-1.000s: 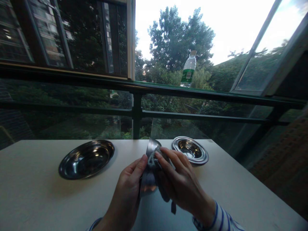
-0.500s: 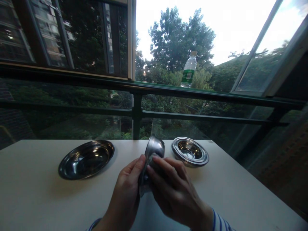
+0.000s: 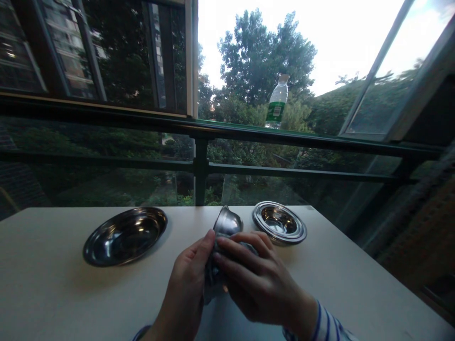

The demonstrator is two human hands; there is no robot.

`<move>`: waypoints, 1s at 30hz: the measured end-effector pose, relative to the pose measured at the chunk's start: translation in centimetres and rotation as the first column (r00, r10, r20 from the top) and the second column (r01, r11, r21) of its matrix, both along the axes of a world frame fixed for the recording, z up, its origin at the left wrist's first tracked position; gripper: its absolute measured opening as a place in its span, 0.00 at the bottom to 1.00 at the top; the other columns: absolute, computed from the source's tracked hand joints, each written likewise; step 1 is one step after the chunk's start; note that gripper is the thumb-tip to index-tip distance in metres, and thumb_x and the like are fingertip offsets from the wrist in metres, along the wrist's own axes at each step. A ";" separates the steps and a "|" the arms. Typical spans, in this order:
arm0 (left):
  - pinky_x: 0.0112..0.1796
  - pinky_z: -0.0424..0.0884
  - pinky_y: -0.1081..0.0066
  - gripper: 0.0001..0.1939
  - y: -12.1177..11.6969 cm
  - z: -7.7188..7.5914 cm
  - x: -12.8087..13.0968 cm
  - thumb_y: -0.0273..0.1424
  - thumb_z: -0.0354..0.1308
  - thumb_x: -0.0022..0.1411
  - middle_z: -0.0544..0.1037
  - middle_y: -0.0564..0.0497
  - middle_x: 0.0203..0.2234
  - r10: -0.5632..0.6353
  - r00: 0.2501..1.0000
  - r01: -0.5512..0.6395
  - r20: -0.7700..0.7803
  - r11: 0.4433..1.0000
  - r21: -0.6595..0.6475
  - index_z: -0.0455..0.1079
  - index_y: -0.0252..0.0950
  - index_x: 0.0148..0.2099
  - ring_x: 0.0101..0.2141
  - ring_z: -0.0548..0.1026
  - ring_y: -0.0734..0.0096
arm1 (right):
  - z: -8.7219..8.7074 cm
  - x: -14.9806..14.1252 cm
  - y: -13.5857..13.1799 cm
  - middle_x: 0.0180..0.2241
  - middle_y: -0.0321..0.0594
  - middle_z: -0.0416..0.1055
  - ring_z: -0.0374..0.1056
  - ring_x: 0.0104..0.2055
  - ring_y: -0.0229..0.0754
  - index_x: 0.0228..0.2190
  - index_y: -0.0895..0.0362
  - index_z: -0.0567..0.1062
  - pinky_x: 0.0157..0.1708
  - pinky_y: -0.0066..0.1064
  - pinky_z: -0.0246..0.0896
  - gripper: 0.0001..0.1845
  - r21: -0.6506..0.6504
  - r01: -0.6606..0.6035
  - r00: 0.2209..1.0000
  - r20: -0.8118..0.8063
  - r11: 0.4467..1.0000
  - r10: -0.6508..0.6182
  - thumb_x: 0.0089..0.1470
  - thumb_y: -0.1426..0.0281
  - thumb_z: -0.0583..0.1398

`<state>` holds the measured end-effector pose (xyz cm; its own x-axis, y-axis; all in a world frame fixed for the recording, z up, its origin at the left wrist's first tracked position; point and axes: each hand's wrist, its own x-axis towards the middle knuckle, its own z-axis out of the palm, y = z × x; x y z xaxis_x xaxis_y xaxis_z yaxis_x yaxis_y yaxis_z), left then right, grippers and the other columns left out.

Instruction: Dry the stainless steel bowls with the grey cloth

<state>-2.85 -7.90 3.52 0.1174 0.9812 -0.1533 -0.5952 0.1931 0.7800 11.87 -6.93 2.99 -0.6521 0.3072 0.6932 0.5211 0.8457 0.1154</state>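
My left hand (image 3: 187, 279) grips the rim of a small shiny metal bowl (image 3: 228, 221), thumb uppermost. The bowl is tipped on its side above the table, its outside turned to the right. My right hand (image 3: 265, 279) presses a grey cloth (image 3: 210, 294) onto the bowl's outer wall with bent fingers. Part of the cloth hangs below, between the hands. Both palms and the lower half of the bowl are largely hidden.
On the white table (image 3: 53, 303), a wide metal bowl (image 3: 128, 237) rests at the left. Stacked metal bowls (image 3: 280, 222) stand at the back right. Behind the table runs a dark railing (image 3: 142, 122), with a plastic bottle (image 3: 276, 106) on it.
My right hand and the cloth have shifted slightly down and left over the bowl, showing more of its upper wall. My left hand keeps its hold.
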 end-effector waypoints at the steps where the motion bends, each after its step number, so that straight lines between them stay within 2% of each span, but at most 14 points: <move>1: 0.24 0.66 0.77 0.11 0.0 -0.1 0.1 0.36 0.60 0.53 0.76 0.52 0.22 -0.008 1.000 0.008 -0.006 1.000 -0.002 0.75 0.33 0.33 0.22 0.70 0.76 | 0.1 0.2 0.2 0.52 0.44 0.65 0.58 0.50 0.50 0.49 0.59 0.68 0.45 0.45 0.57 0.20 -0.008 0.015 1.000 -0.010 1.000 -0.015 0.53 0.71 0.56; 5: 0.26 0.65 0.77 0.13 -0.2 -0.1 0.5 0.37 0.62 0.50 0.75 0.51 0.20 0.032 0.997 -0.033 -0.074 0.999 -0.006 0.75 0.31 0.30 0.22 0.70 0.76 | 0.5 1.1 1.1 0.51 0.45 0.66 0.58 0.50 0.50 0.49 0.58 0.66 0.46 0.46 0.56 0.18 -0.102 0.137 0.982 -0.114 0.985 -0.148 0.55 0.72 0.53; 7: 0.25 0.65 0.77 0.14 -0.2 0.0 0.6 0.37 0.62 0.49 0.75 0.51 0.20 0.043 0.995 -0.045 -0.089 0.999 -0.018 0.75 0.30 0.30 0.22 0.70 0.75 | 0.7 1.3 1.0 0.50 0.45 0.66 0.58 0.50 0.49 0.48 0.58 0.66 0.47 0.46 0.57 0.18 -0.129 0.120 0.984 -0.114 0.984 -0.135 0.55 0.72 0.54; 11: 0.25 0.66 0.76 0.13 -0.4 0.2 0.6 0.36 0.62 0.49 0.75 0.51 0.21 0.056 0.997 -0.057 -0.046 0.998 -0.033 0.76 0.31 0.34 0.23 0.70 0.75 | 0.8 1.1 0.5 0.51 0.43 0.66 0.57 0.50 0.49 0.47 0.57 0.67 0.47 0.45 0.56 0.18 -0.123 0.005 1.000 -0.020 0.992 -0.008 0.52 0.71 0.56; 14: 0.25 0.65 0.77 0.12 -0.5 0.4 0.5 0.36 0.62 0.50 0.75 0.52 0.21 0.054 0.997 -0.055 -0.046 0.998 -0.019 0.76 0.31 0.33 0.22 0.69 0.77 | 0.8 1.2 0.9 0.50 0.44 0.66 0.59 0.49 0.49 0.47 0.57 0.67 0.47 0.45 0.56 0.17 -0.107 0.054 0.995 -0.079 0.993 -0.062 0.54 0.72 0.55; 17: 0.24 0.64 0.78 0.12 -0.6 0.4 0.5 0.36 0.62 0.49 0.74 0.52 0.19 0.057 0.996 -0.059 -0.073 0.998 -0.027 0.76 0.31 0.32 0.21 0.68 0.78 | 0.8 1.4 1.3 0.48 0.45 0.68 0.60 0.47 0.47 0.47 0.58 0.67 0.46 0.44 0.58 0.16 -0.158 0.111 0.975 -0.176 0.981 -0.138 0.55 0.74 0.53; 23: 0.24 0.65 0.77 0.11 -0.4 0.1 0.2 0.36 0.63 0.48 0.72 0.54 0.19 0.073 0.997 -0.073 -0.029 0.997 -0.001 0.76 0.33 0.30 0.20 0.67 0.77 | 0.9 0.5 0.1 0.50 0.41 0.67 0.58 0.50 0.47 0.45 0.56 0.68 0.49 0.42 0.56 0.18 -0.153 -0.051 0.998 -0.050 0.987 0.044 0.50 0.74 0.57; 28: 0.24 0.64 0.78 0.13 -0.5 0.0 0.2 0.39 0.61 0.50 0.73 0.51 0.19 0.080 0.990 -0.081 -0.121 0.997 -0.004 0.74 0.31 0.27 0.20 0.68 0.77 | 0.6 0.9 0.9 0.49 0.44 0.68 0.60 0.48 0.47 0.46 0.57 0.68 0.47 0.45 0.57 0.16 -0.139 0.110 0.977 -0.167 0.984 -0.132 0.55 0.74 0.53; 30: 0.23 0.64 0.78 0.14 -0.5 0.1 0.3 0.39 0.61 0.49 0.74 0.51 0.19 0.076 0.989 -0.079 -0.123 0.997 -0.024 0.74 0.31 0.28 0.21 0.68 0.76 | 0.6 1.0 0.9 0.48 0.44 0.68 0.61 0.47 0.47 0.46 0.56 0.68 0.46 0.44 0.57 0.16 -0.153 0.084 0.981 -0.159 0.985 -0.108 0.53 0.74 0.54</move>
<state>-2.50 -8.41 3.65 0.0197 0.9815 -0.1905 -0.5101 0.1738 0.8424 12.85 -6.03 3.63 -0.4946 0.4680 0.7324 0.6020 0.7923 -0.0997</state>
